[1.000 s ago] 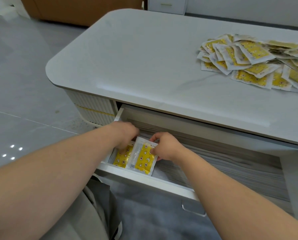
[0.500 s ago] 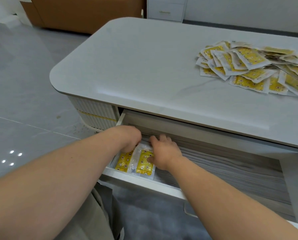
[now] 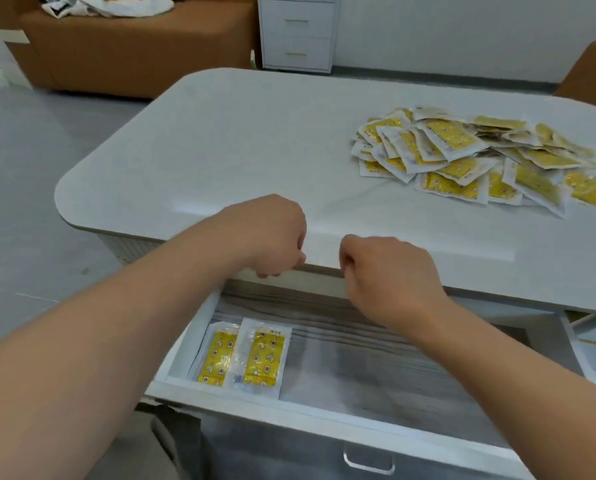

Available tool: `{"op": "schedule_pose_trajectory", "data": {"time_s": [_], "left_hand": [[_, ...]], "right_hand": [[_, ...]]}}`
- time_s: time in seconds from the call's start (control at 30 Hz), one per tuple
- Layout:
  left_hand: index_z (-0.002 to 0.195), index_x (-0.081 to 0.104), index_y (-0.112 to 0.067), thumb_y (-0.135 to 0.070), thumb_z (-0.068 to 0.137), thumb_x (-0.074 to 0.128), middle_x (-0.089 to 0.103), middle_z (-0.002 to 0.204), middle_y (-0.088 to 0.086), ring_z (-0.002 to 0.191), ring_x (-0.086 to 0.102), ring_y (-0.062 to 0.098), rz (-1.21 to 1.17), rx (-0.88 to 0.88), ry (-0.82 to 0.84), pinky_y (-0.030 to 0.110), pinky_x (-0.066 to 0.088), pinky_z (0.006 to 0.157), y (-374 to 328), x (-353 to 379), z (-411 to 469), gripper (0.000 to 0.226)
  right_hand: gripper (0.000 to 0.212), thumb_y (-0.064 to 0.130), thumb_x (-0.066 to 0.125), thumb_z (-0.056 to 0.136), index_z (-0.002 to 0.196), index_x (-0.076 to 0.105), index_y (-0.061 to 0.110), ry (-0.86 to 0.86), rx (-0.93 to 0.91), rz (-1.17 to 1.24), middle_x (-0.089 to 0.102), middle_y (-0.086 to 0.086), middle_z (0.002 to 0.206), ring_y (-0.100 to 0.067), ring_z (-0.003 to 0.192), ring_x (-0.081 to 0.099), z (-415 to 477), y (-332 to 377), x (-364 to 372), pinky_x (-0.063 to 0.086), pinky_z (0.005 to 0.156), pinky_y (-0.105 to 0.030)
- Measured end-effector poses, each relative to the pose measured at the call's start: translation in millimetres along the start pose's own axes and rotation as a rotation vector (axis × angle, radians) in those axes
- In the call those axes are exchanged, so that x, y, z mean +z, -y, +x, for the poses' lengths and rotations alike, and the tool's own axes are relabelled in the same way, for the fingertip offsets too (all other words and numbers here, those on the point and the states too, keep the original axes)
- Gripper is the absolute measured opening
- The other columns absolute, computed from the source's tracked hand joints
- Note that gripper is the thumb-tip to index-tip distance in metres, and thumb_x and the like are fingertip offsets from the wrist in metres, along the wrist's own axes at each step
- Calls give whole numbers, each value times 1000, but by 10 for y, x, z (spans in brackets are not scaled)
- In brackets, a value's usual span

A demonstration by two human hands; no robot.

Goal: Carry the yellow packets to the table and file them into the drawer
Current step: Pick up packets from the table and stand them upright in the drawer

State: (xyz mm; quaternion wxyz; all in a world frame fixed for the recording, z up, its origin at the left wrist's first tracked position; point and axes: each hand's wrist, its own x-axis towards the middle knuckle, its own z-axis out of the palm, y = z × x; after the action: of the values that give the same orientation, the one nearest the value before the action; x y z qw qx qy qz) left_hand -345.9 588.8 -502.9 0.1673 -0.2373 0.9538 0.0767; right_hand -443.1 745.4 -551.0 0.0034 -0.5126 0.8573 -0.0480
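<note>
Loosely curled left hand (image 3: 269,237), right hand (image 3: 390,271), empty

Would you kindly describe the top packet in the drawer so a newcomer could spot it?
Find the open drawer under the white table. In its left corner lie two yellow packets; the top packet is the right one, overlapping its neighbour.

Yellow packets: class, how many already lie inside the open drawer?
2. Both lie flat at the drawer's left end: one packet beside the left wall, the other packet overlapping its right edge. More could hide underneath.
</note>
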Motion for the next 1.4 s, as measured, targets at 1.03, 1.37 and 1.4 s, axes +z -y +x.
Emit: {"op": "schedule_pose_trajectory", "data": {"time_s": [1.03,1.37,1.4], "left_hand": [[133,56,-15,-52,102,21,60,134,3,129,50,24,127,7,-440,49,19,118,-904,363,1771,60],[74,53,-24,-30,102,49,39,63,-3,61,36,19,338,14,-500,35,24,75,-732,414,791,30],[78,59,-24,-39,103,48,47,66,-3,66,42,20,302,12,-507,35,26,76,-697,434,752,31]], "right_hand": [[58,39,31,100,145,40,4,-138,431,-172,37,-17,156,-35,151,21,1081,-1706,293,9,125,-55],[46,40,38,104,142,42,15,-52,410,-71,46,-16,137,-35,126,44,499,-1152,216,40,99,-46],[49,44,37,104,145,40,17,-9,450,-40,43,-17,140,-36,129,41,463,-1125,192,39,101,-47]]}}
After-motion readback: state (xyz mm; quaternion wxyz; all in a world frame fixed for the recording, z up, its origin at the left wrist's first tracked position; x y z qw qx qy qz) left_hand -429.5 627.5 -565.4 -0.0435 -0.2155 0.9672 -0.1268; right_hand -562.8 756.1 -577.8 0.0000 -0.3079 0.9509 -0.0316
